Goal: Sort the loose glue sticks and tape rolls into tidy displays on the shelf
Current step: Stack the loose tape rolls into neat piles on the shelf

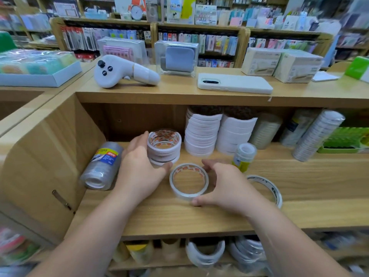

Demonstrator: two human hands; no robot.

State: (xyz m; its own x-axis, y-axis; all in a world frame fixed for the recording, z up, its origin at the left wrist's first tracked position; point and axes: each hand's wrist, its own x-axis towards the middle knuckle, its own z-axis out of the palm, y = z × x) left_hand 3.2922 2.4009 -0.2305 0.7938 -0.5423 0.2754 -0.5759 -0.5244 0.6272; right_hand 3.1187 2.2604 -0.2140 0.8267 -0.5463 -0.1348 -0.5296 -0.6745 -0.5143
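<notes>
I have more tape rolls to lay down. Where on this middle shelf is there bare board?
Bare board lies right of the flat roll, in front of the green box, and along the front edge before the loose roll. The back row of white stacks and the left side, around the left hand, short stack and wrapped pack, are crowded.

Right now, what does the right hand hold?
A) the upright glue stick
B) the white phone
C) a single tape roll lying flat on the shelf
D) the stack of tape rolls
C: the right hand curls round the single tape roll lying flat; the left hand holds the stack of tape rolls.
</notes>
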